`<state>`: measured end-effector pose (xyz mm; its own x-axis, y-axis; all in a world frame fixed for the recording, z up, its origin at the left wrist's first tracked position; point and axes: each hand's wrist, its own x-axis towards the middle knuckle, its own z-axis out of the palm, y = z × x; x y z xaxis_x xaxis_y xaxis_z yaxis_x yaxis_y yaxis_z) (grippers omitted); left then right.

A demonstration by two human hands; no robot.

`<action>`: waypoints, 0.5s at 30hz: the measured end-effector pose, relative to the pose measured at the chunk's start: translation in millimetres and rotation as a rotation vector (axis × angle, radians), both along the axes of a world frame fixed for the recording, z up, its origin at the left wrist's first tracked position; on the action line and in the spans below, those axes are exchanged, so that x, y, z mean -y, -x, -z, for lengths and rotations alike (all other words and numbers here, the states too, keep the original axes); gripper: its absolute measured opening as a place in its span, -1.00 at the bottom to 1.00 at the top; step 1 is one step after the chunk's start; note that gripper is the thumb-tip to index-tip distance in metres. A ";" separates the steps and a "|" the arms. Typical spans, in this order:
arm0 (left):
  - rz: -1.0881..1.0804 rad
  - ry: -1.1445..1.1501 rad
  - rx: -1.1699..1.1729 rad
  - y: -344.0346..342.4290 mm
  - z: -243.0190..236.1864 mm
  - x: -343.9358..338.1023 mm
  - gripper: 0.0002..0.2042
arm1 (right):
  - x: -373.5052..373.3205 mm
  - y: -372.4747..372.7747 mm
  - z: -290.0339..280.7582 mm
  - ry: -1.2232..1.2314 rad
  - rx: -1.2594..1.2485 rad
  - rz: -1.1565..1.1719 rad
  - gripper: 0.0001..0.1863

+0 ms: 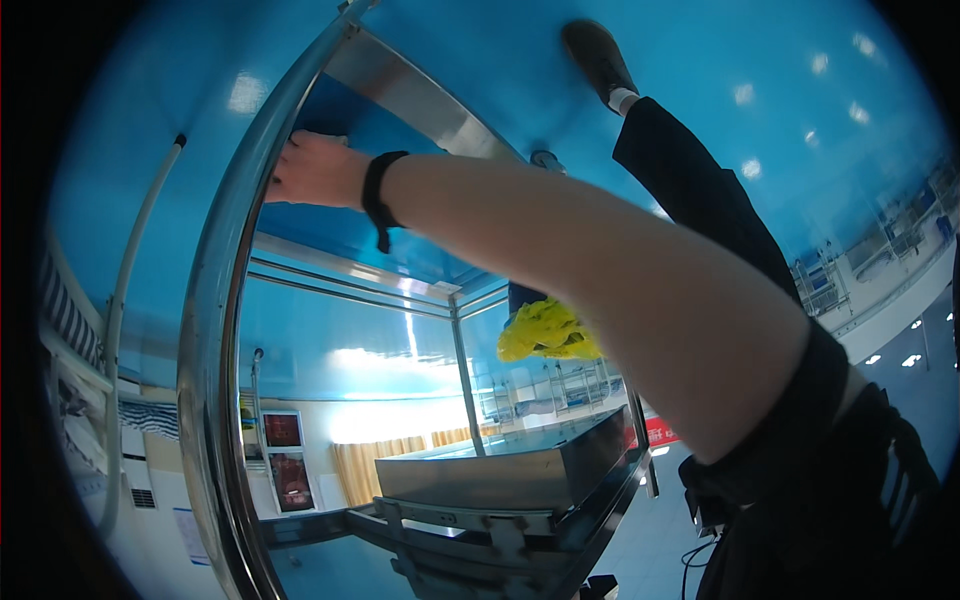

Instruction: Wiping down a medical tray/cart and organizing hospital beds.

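Note:
My right arm, with a dark band at the wrist, crosses the view from the lower right into a metal trolley [225, 250]. Behind its thick, shiny upright tube, my right hand [318, 172] is at the blue lower shelf [370, 110]. Its fingers look curled, and the tube partly hides them. A small pale edge shows beside the hand, too little to name. Bright yellow crumpled material [548, 330], like a cloth or a bag, is beyond my forearm, which covers part of it. My left hand is out of view.
The view is steeply tilted, with blue floor across the top. A metal drawer [470, 478] sits in the trolley frame. A dark shoe [597, 60] and trouser leg stand beside the trolley. At left are a pale pole [145, 215] and striped fabric [68, 305]; yellow curtains [365, 465] hang beyond.

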<state>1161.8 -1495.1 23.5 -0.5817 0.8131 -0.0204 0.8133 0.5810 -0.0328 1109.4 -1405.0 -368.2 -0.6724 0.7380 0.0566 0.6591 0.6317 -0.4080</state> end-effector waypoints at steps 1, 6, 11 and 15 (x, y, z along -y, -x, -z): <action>-0.001 0.001 -0.004 0.6 0.2 -0.3 -0.69 | -0.3 8.9 -1.8 0.000 -0.001 0.005 -0.77; 0.004 -0.004 0.000 1.6 5.6 -1.1 -0.69 | 27.0 27.5 -13.2 0.160 0.069 0.035 -0.79; -0.007 -0.006 0.014 2.4 8.4 1.0 -0.70 | 83.5 -0.8 -6.7 0.247 0.064 -0.410 -0.76; -0.022 -0.007 0.011 -2.4 10.9 1.4 -0.70 | 133.7 -42.3 -6.6 0.229 0.095 -0.625 -0.84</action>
<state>1164.1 -1496.5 12.6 -0.5989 0.8006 -0.0210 0.8008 0.5985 -0.0198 1151.7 -1538.7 -361.7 -0.9714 0.1948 -0.1358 0.2373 0.8109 -0.5350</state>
